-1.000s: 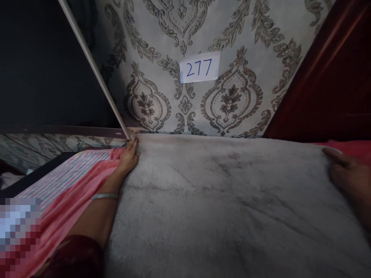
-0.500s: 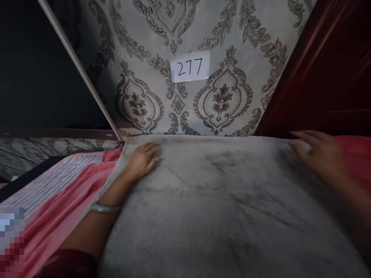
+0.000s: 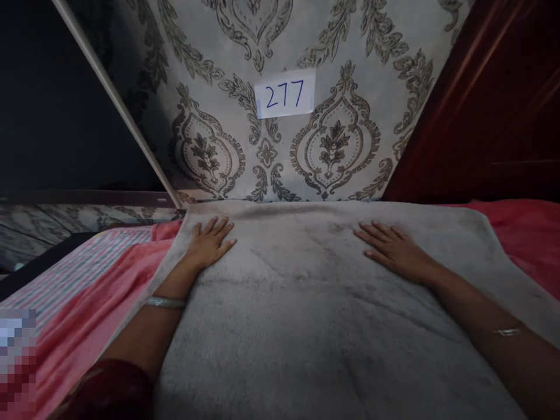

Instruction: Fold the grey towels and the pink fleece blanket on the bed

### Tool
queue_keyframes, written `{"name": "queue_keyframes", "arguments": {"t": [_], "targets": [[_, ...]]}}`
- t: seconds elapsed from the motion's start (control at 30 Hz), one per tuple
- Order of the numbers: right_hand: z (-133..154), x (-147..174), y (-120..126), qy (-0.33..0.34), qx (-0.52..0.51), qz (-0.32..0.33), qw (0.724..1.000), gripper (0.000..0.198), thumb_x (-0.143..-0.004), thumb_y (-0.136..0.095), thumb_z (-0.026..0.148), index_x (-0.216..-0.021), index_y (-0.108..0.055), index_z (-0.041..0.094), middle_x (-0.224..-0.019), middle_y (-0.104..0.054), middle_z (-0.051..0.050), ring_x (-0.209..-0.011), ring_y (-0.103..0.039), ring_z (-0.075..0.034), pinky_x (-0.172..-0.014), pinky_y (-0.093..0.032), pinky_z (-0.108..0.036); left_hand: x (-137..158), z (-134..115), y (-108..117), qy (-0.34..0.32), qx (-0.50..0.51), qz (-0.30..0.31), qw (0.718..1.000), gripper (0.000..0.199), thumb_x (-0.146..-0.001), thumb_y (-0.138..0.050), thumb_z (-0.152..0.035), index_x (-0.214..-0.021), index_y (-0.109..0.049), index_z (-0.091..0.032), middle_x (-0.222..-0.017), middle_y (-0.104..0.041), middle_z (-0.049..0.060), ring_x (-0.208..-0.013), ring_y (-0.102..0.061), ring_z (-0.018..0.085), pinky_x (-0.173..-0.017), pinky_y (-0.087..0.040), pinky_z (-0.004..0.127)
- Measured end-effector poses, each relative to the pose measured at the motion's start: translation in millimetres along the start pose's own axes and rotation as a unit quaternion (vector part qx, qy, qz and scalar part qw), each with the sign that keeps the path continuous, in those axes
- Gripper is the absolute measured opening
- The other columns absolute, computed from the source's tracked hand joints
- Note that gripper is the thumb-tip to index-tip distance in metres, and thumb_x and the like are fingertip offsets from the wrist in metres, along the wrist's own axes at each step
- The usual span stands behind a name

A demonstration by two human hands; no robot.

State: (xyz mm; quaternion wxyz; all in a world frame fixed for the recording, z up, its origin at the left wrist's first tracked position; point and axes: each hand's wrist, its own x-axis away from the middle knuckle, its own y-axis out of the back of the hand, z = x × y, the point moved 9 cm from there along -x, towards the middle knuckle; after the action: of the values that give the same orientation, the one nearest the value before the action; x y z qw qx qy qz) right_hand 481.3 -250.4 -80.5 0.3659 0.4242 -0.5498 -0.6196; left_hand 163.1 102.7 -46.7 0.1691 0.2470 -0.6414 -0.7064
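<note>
Both the left hand and the right hand lie palm down on the grey cloth, well apart from each other and near its far edge. Left hand: fingers extended and fanned, pointing toward the wall, thumb out to the right. Right hand: fingers extended and slightly parted, pointing left and away from the body, thumb on the near side. Grip: each hand is flat and unclenched, with hold of nothing; contact is by pressing only.

Left forearm enters from the lower left, wearing a bangle above a dark red sleeve. Right forearm enters from the lower right, reaching inward, with a bracelet.

Position of grey cloth: spread between and under the arms, far edge at the wall's foot, faintly creased. Pink fabric shows beyond its left side; red-pink fabric beyond its right.
</note>
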Motion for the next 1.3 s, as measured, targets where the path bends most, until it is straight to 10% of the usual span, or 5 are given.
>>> {"name": "queue_keyframes", "arguments": {"t": [0.23,0.67,0.8,1.0,1.3], "targets": [[-63,15,8,-0.112,0.009,-0.064,0.992,0.065,-0.096,-0.031,0.057,-0.155,-0.038,0.033,-0.163,-0.031,-0.006,-0.150,-0.022,-0.041,-0.117,-0.023,-0.066,6,50,13,0.147,-0.012,-0.042,0.988,0.069,-0.096,-0.036,-0.061,-0.157,-0.035,-0.028,-0.165,-0.028,0.011,-0.149,-0.024,0.044,-0.112,-0.025,0.069],[-49,12,19,-0.161,0.015,-0.024,0.987,0.065,-0.097,-0.022,0.056,-0.155,-0.038,0.032,-0.162,-0.033,-0.006,-0.149,-0.028,-0.037,-0.110,-0.031,-0.071,15,50,27,0.174,0.002,-0.082,0.981,0.062,-0.097,-0.035,-0.052,-0.151,-0.046,-0.023,-0.159,-0.039,0.017,-0.145,-0.031,0.045,-0.109,-0.023,0.075],[13,33,35,-0.175,-0.001,0.021,0.984,0.067,-0.099,-0.019,0.056,-0.156,-0.037,0.027,-0.163,-0.031,-0.010,-0.149,-0.028,-0.038,-0.111,-0.031,-0.070,26,11,45,0.152,0.018,-0.050,0.987,0.064,-0.096,-0.039,-0.054,-0.146,-0.052,-0.017,-0.154,-0.044,0.023,-0.146,-0.029,0.048,-0.110,-0.022,0.074],[129,116,18,-0.009,-0.009,0.041,0.999,0.065,-0.100,-0.022,0.060,-0.159,-0.029,0.035,-0.166,-0.023,-0.002,-0.152,-0.021,-0.033,-0.117,-0.025,-0.063,113,-120,21,-0.160,0.097,0.057,0.981,0.059,-0.097,-0.040,-0.052,-0.152,-0.044,-0.030,-0.164,-0.031,0.007,-0.153,-0.021,0.033,-0.121,-0.015,0.059],[-20,290,32,-0.330,0.027,0.032,0.943,0.070,-0.099,-0.019,0.058,-0.159,-0.031,0.024,-0.165,-0.026,-0.009,-0.149,-0.027,-0.035,-0.114,-0.032,-0.061,198,-25,29,0.030,0.021,0.053,0.998,0.063,-0.100,-0.030,-0.046,-0.157,-0.034,-0.020,-0.165,-0.027,0.013,-0.152,-0.025,0.034,-0.117,-0.023,0.062]]}}
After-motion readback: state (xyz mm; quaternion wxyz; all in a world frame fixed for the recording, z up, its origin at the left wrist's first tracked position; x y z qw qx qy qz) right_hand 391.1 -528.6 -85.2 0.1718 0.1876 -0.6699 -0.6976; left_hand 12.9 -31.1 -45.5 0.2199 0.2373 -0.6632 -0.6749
